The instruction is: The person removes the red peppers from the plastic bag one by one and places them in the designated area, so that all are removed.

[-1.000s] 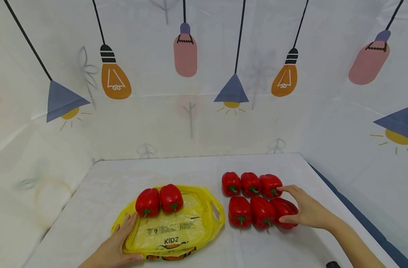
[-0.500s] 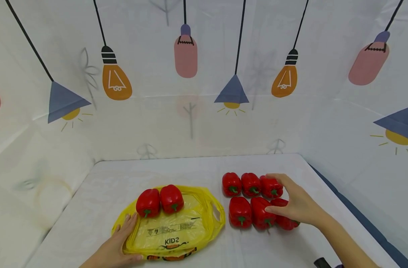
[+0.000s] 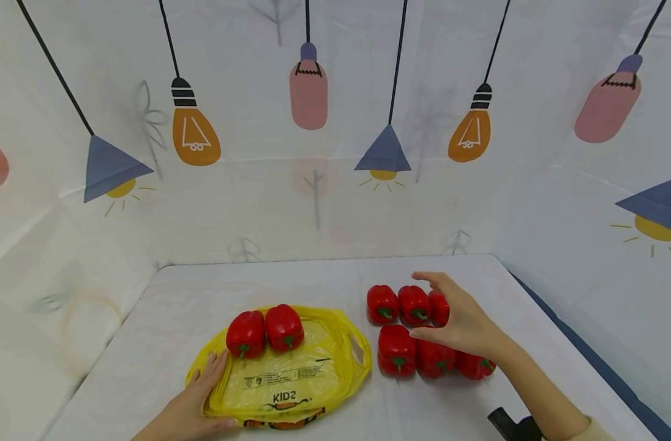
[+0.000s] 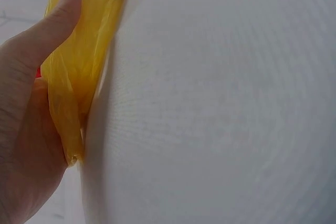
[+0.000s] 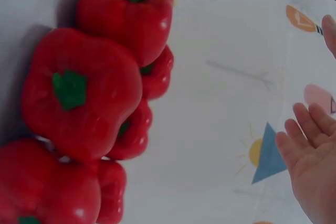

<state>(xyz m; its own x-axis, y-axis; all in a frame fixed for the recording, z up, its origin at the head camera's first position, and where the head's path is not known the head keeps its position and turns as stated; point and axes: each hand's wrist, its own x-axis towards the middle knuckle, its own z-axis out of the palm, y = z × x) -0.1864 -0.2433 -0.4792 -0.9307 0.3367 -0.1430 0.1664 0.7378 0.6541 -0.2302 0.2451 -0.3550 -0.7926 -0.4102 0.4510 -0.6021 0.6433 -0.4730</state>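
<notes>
My left hand point(image 3: 194, 398) rests against the left edge of a yellow plastic bag point(image 3: 280, 383) lying flat, fingers extended and thumb at its near side. In the left wrist view the thumb lies along the bag's yellow film point(image 4: 86, 40). Two red bell peppers point(image 3: 284, 329) with green stems sit side by side on the bag's far part. My right hand point(image 3: 462, 318) hovers over the right-hand group of bell peppers point(image 3: 397, 350), thumb and fingers spread, holding nothing. It partly hides the back right pepper point(image 3: 439, 308). In the right wrist view its palm point(image 5: 315, 171) is apart from the peppers point(image 5: 81, 95).
The peppers on the right stand in two rows of three on a white-covered table point(image 3: 335, 278). A black device point(image 3: 514, 425) is by the right forearm. Behind the table hangs a white sheet point(image 3: 341, 202) printed with lamps and bulbs.
My right hand has moved left and away from me over the peppers, staying spread. The front right pepper has shifted slightly right. My left hand stays at the bag.
</notes>
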